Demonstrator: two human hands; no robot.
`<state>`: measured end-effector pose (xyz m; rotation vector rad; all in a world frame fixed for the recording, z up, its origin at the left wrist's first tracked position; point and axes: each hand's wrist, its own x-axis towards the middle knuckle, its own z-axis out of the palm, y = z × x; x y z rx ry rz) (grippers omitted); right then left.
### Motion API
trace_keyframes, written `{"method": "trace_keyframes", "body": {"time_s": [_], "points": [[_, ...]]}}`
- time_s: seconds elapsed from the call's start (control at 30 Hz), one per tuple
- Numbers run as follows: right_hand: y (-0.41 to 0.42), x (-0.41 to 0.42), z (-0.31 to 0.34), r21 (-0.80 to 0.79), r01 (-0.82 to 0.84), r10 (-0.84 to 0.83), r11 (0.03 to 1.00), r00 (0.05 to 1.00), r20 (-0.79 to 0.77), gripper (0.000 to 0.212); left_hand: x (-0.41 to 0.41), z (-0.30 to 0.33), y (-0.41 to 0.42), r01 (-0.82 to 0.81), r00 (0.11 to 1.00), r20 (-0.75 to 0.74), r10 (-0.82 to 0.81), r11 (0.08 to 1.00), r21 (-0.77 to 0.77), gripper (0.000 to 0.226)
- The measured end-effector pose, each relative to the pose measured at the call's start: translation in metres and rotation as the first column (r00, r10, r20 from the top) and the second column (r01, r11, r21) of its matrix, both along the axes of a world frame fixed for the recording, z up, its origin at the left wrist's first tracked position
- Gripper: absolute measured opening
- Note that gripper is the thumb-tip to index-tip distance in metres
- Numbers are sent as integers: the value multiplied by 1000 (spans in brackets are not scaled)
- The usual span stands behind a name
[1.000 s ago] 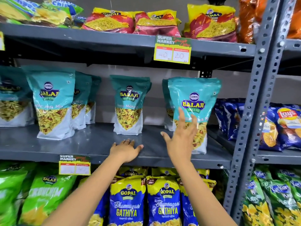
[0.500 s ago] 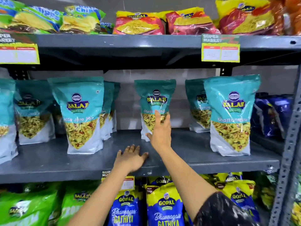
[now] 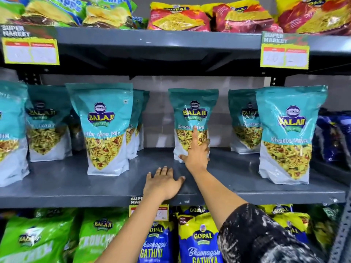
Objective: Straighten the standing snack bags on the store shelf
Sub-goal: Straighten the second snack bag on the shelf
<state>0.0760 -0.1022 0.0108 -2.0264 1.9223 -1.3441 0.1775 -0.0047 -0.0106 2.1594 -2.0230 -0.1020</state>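
**Middle shelf: right hand on centre bag**

Head view. The right hand [image 3: 197, 152] lay flat against the lower front of the centre bag [image 3: 192, 118], fingers spread and one fingertip reaching up to the printed name; it pressed the bag but did not clasp it. The bag stood upright, set back on the middle shelf [image 3: 76, 186], apart from its neighbours. The left hand [image 3: 163, 184] rested palm down on the shelf's front edge, fingers splayed, holding nothing.

To the left stood a front bag [image 3: 103, 128], upright near the edge, with more teal bags close behind it. To the right, another bag [image 3: 288, 133] stood forward, with one [image 3: 244, 120] behind it. Two price tags [image 3: 284, 52] hung from the upper shelf. A third tag [image 3: 150, 207], below the left wrist, was partly hidden. Blue Gopal packs [image 3: 199, 242] filled the shelf below.
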Motion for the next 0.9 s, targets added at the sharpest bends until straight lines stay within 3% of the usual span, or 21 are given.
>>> {"method": "trace_keyframes", "body": {"time_s": [0.3,0.7,0.9], "points": [[15,-6,0,25,-27,26,999,999,41,121,1,1,-1,-6,997,-75,7,1000,3,56],[74,-34,-5,7,-81,81,997,995,54,121,26,5,-2,52,999,-3,-52,993,102,57],[114,-44,-8,-6,-74,74,997,997,-2,123,32,-2,1,50,998,21,-51,998,48,57]]}}
